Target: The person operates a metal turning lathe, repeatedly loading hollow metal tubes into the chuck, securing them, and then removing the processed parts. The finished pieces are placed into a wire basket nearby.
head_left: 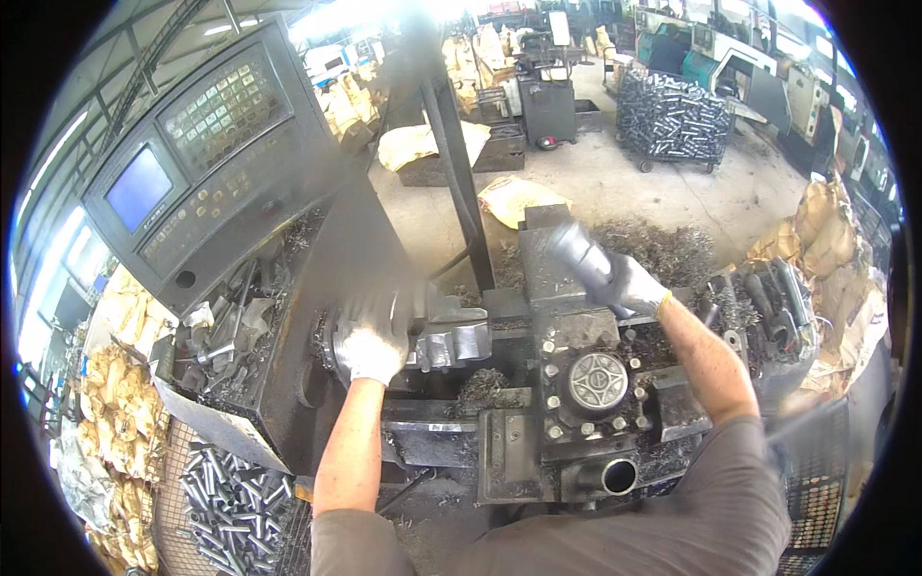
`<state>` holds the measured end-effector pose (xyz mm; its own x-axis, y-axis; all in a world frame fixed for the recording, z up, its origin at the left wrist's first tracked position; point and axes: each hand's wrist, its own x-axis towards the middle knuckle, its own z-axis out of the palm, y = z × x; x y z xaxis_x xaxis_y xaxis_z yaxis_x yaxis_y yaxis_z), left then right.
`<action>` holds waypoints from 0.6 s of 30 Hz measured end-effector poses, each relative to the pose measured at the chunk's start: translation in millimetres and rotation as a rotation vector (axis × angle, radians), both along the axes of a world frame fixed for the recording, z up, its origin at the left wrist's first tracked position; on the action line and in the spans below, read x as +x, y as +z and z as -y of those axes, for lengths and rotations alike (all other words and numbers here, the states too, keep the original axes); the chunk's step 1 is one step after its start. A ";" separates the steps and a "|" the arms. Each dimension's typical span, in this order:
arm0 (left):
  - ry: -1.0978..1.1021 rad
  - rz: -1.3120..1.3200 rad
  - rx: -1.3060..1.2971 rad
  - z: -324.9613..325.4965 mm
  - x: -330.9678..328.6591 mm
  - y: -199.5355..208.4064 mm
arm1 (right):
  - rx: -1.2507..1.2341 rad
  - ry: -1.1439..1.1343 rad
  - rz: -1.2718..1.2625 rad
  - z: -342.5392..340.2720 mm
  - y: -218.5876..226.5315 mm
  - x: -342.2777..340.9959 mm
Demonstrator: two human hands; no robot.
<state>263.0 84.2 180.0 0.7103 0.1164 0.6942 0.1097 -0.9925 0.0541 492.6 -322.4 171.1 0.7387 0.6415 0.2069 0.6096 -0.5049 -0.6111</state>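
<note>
My right hand (632, 286), in a pale work glove, is closed around a shiny metal tube (582, 252). It holds the tube tilted above the lathe's tool turret (597, 382), and the tube's far end is blurred. My left hand (376, 348), gloved too, is at the lathe chuck (453, 344), beside its stepped metal jaws. Glare and blur smear its fingers, and I cannot make out whether they grip anything.
A control panel (206, 144) with a lit screen stands at the left. Below it are metal scraps and a mesh bin of short metal tubes (235, 509). Chips (663, 252) heap behind the turret. A dark post (451, 144) rises ahead. A wheeled cage of metal parts (672, 117) stands farther back.
</note>
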 end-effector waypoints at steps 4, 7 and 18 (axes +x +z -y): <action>0.124 -0.127 -0.078 2.7 -0.8 10.8 | 0.228 -0.260 0.127 -3.8 89.4 -72.0; 0.047 -0.266 -0.133 19.2 -21.3 38.3 | 0.304 -0.129 0.176 -17.5 132.6 -154.2; -0.958 -0.668 -0.835 132.4 -115.5 105.7 | 0.593 -0.042 -0.985 -44.2 -12.7 -411.3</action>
<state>147.5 -48.1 285.7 0.9065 -0.3849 0.1735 -0.3336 -0.4011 0.8531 81.3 -278.3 158.4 0.7659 0.6073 -0.2113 -0.2750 0.0124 -0.9614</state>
